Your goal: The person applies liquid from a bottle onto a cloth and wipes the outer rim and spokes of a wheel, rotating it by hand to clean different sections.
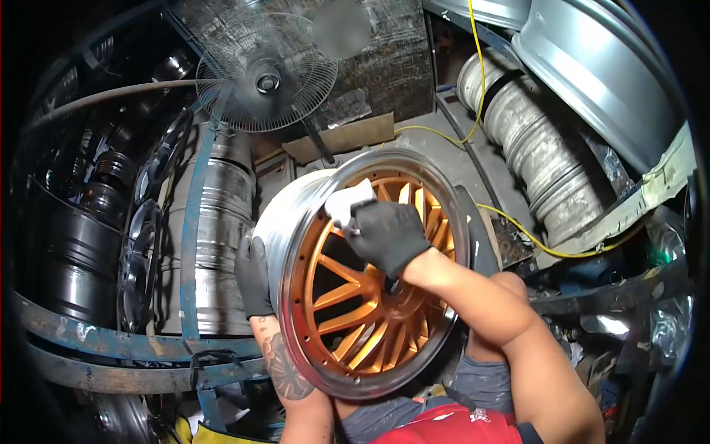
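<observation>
A wheel rim with copper-orange spokes (350,320) and a polished silver lip stands tilted between the person's legs. My right hand (388,233), in a black glove, is closed around a white cloth (349,201) and presses it on the upper left inside of the rim. At the left, my left hand (255,277), also in a black glove, lies against the outer side of the barrel; its fingertips are partly hidden behind it.
A standing fan (268,83) is ahead. Metal rims lie stacked in a blue frame (191,259) on the left and in a row (543,148) on the right. A yellow cable (481,81) crosses the floor. One large silver rim (592,74) is at the upper right.
</observation>
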Tool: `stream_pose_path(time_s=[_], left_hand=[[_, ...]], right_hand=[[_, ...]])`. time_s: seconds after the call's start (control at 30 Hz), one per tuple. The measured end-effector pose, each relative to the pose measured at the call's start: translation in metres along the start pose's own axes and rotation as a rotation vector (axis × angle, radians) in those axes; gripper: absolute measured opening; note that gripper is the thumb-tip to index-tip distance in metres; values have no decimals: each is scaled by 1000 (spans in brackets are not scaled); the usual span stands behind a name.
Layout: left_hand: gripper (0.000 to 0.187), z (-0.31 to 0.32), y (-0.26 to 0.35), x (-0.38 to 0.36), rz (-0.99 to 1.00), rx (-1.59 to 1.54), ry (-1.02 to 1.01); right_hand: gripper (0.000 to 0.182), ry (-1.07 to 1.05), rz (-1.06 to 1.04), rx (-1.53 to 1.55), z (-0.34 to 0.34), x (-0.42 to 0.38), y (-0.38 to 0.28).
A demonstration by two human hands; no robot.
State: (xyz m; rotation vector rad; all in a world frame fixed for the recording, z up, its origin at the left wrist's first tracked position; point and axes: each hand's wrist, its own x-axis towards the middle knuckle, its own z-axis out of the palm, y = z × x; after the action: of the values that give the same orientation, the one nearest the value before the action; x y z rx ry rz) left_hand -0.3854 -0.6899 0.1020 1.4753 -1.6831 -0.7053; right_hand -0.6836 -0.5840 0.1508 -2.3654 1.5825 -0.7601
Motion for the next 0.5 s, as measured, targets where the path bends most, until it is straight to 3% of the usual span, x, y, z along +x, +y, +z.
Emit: stream_pose_path(time_s=[0.07, 0.1, 0.17, 0.23, 0.33, 0.37, 0.4, 0.47, 0.5], left_hand=[[39, 9, 2, 4, 28, 5, 25], [39, 21, 3, 6, 38, -9, 44], [38, 22, 8, 5, -14, -63, 15], [39, 15, -4, 12, 25, 25, 47], [40, 18, -6, 15, 46, 160, 119], [41, 16, -15, 23, -68, 53, 57], [41, 19, -16, 24, -21, 37, 73], [41, 17, -18, 17, 66, 36, 95], [41, 14, 0, 13, -94, 72, 73]], right_hand=[[16, 407, -154, 174, 12, -12, -8], [17, 365, -181, 159, 30, -17, -36], [19, 226, -142, 128, 51, -25, -33], [18, 29, 16, 22, -10, -11, -3], [24, -14, -4, 5, -11, -11, -21], [28, -40, -26, -1, -9, -9, -29], [32, -111, -52, 42, 10, -16, -45], [18, 135, -97, 88, 44, -4, -3], [17, 248, -113, 131, 53, -1, 16]])
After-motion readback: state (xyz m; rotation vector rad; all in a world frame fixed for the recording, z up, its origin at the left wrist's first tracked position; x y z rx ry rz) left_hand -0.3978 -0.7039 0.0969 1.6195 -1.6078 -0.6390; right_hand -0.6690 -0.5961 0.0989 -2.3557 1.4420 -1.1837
